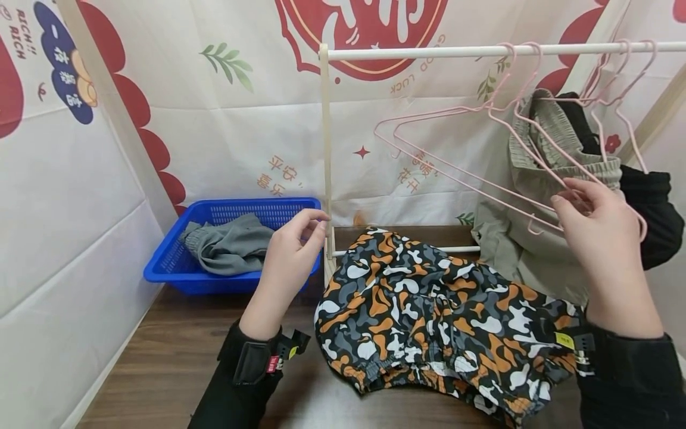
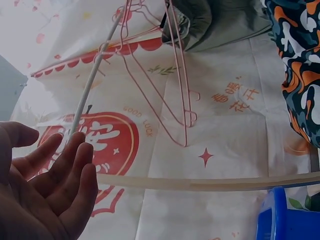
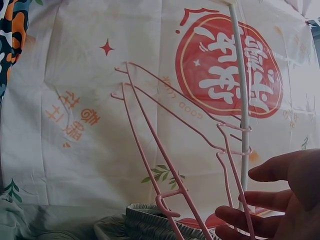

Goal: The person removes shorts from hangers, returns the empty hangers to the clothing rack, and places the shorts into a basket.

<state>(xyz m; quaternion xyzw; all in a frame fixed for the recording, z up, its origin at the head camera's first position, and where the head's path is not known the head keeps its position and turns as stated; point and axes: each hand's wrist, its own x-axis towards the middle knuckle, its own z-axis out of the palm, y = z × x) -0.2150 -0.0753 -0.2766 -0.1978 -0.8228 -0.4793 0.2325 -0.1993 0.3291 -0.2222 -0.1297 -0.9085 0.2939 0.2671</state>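
Note:
My right hand point(image 1: 600, 220) is at the right arm of two empty pink hangers point(image 1: 514, 199) on the rail. In the right wrist view, its fingers point(image 3: 250, 220) reach behind one hanger wire while the thumb stands apart. My left hand point(image 1: 295, 247) hovers in front of the rack's wooden post, fingers loosely bent and nothing in them; the left wrist view shows its palm point(image 2: 45, 195) turned up. Below and between both hands, patterned shorts point(image 1: 429, 316) in black, orange, white and grey lie spread on the table, waistband toward me.
A blue basket point(image 1: 171, 271) with a grey-green garment point(image 1: 233, 244) inside stands at left. The white rail point(image 1: 429, 52) also carries khaki pants point(image 1: 501, 238) and a black garment point(image 1: 645, 202) on pink hangers at right. A printed cloth point(image 1: 241, 137) hangs behind.

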